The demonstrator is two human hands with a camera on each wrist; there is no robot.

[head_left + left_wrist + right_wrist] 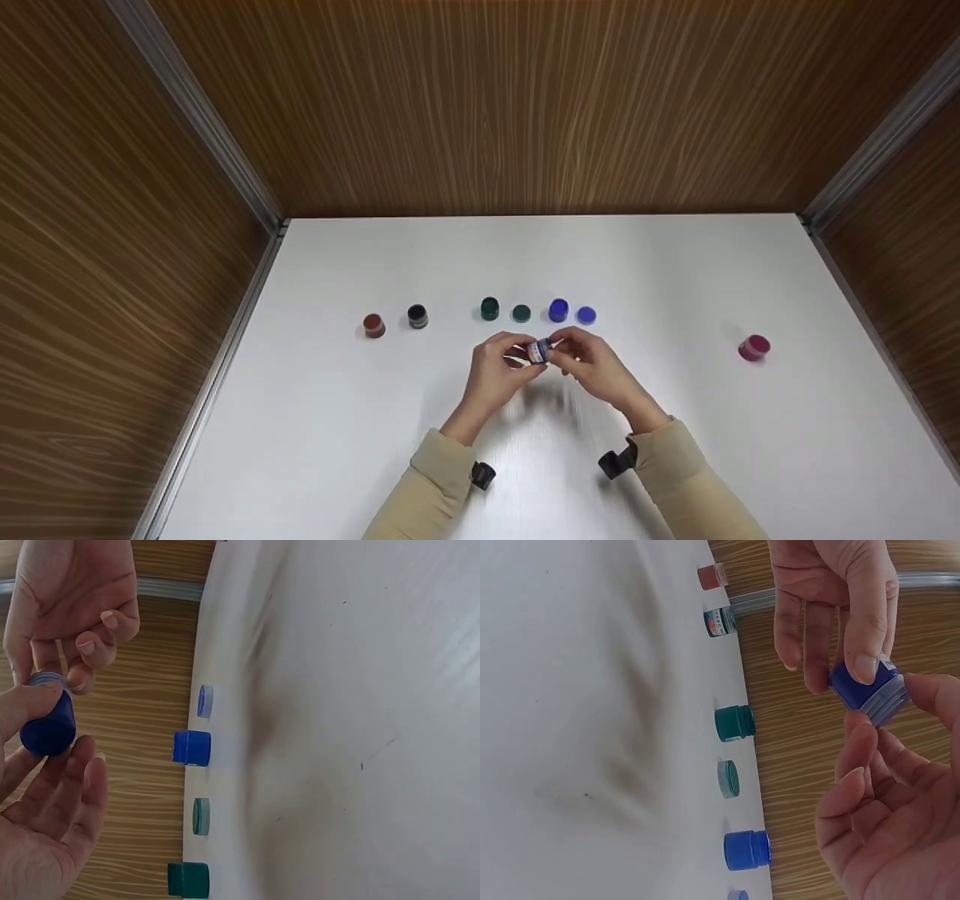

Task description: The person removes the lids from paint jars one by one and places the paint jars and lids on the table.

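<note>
My left hand [493,373] grips the body of a small dark blue paint jar [535,352] with a white label, held up above the white table. Its thumb lies across the jar's side in the right wrist view. My right hand [598,369] pinches the jar's ridged lid [886,700] between thumb and fingertips. The jar is tilted, with the lid toward my right hand. Just beyond the hands stand an uncapped green jar [490,308] and an uncapped blue jar [558,310]. A green lid [521,313] and a blue lid [586,315] lie to their right.
On the left of the white table [300,435] stand a brown-red jar [374,325] and a black jar [418,316], both capped. A crimson jar [754,347] stands at the far right. Wood-grain panels [480,112] rise at the back and both sides.
</note>
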